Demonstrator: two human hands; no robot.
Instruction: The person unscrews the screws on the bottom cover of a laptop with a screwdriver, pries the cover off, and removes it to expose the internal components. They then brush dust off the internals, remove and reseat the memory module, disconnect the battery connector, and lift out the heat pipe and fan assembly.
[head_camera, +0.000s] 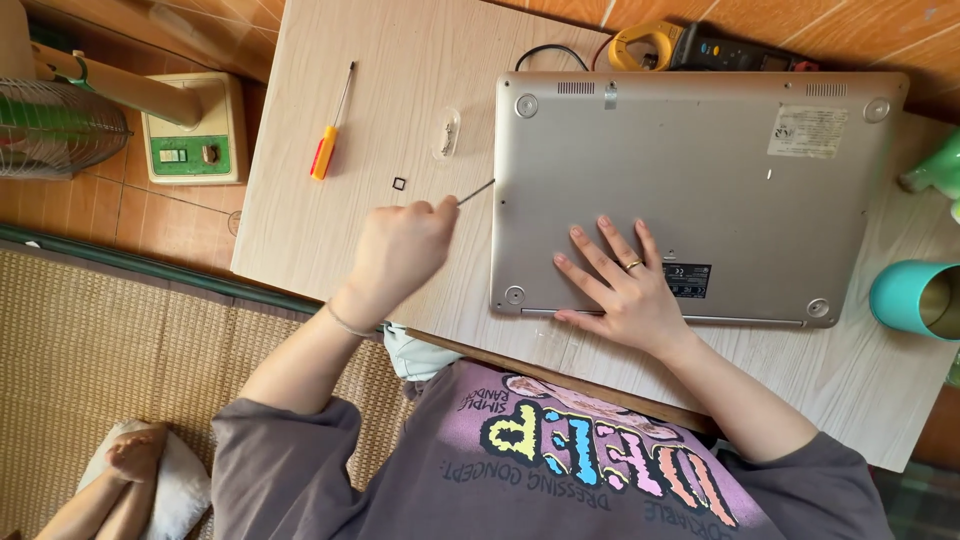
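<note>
A silver laptop (690, 180) lies upside down on a light wooden table (400, 60), bottom cover up. My left hand (400, 250) is closed around a thin metal screwdriver (477, 191), and the tool's tip touches the laptop's left edge near a small screw hole. My right hand (615, 285) rests flat on the cover near its front edge, fingers spread, with a ring on one finger.
On the table left of the laptop lie an orange and yellow screwdriver (325, 150), a small clear packet (446, 132) and a tiny black square (400, 183). A yellow clamp meter (650, 45) sits behind the laptop. A teal cup (915, 300) stands at right, a fan base (190, 130) at left.
</note>
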